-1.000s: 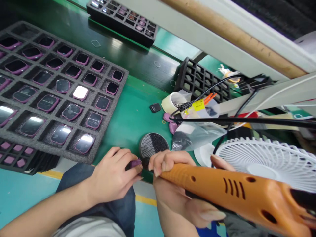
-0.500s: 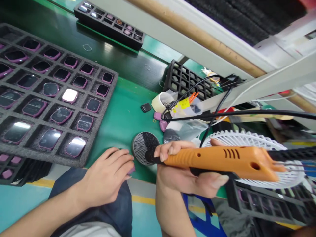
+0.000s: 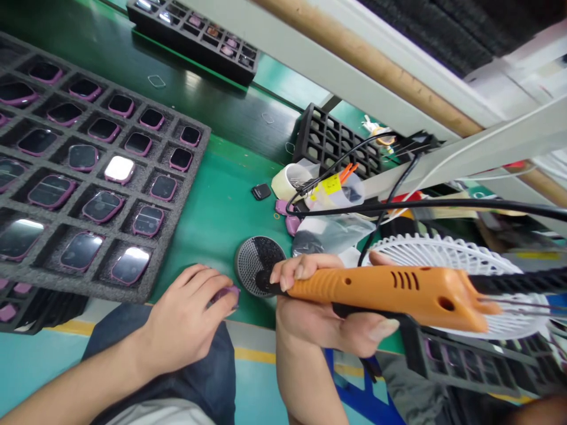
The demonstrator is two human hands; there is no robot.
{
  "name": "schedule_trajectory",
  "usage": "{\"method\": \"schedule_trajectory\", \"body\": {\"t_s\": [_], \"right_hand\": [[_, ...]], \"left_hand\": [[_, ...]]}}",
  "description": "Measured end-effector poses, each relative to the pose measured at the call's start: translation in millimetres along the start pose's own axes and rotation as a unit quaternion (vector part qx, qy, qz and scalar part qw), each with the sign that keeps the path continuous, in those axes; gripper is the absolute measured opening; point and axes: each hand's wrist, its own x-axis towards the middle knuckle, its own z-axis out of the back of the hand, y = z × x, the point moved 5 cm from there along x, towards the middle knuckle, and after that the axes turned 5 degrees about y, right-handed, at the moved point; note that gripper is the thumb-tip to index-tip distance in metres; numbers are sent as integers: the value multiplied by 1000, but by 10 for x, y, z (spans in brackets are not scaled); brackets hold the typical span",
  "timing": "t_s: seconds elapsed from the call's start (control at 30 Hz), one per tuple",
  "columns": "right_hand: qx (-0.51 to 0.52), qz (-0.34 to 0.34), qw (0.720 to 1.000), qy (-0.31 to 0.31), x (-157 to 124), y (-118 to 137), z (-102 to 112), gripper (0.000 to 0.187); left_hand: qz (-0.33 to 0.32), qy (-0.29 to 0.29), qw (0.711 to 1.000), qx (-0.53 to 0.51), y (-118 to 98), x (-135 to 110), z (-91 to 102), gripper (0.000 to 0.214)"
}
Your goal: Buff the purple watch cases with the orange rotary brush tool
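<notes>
My left hand [image 3: 192, 310] rests at the table's front edge, its fingers curled over a small purple watch case [image 3: 233, 290] that is mostly hidden under them. My right hand [image 3: 328, 307] is wrapped round an orange electric screwdriver [image 3: 390, 295] with a black lever and a black cable at its rear. The screwdriver's black nose points left, over a round grey dish [image 3: 246, 262] with a grid of tiny holes and a heap of tiny black pieces. Whether the tip touches the dish I cannot tell.
A grey foam tray [image 3: 188, 198] of purple-framed watches lies to the left. Behind the dish are a small black square part [image 3: 261, 192], a tape roll [image 3: 283, 182] and purple parts [image 3: 292, 224]. A white basket [image 3: 443, 251] and black cables [image 3: 443, 205] occupy the right.
The fingers of my left hand have shifted, so more of the purple watch case shows. The screwdriver in my right hand has moved slightly left, its nose further over the dish.
</notes>
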Motion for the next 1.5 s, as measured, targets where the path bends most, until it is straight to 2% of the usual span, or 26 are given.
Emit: {"method": "schedule_trajectory", "body": {"t_s": [0.13, 0.3, 0.47, 0.73, 0.9, 1.1, 1.33, 1.5], "right_hand": [[7, -6, 1000, 18, -25, 138, 40, 54], [19, -59, 997, 56, -102, 248, -21, 55], [46, -64, 995, 57, -161, 183, -110, 61], [39, -75, 994, 67, -171, 127, -109, 67], [37, -63, 994, 79, -162, 145, -178, 60], [23, -39, 998, 49, -187, 133, -246, 59], [25, -47, 995, 86, -187, 68, -283, 55], [43, -46, 993, 98, -123, 94, -207, 53]], "left_hand": [[-1, -23, 999, 30, -1, 0, -10, 22], [2, -16, 999, 32, -13, 36, -8, 17], [6, -29, 999, 31, -23, 59, 15, 13], [11, -28, 999, 29, -6, 50, 0, 13], [12, -27, 999, 22, -5, 46, -3, 12], [14, -37, 999, 19, -18, 35, 0, 13], [11, -42, 999, 19, -5, 57, 1, 11], [10, -44, 999, 29, -3, 64, 1, 9]]}}
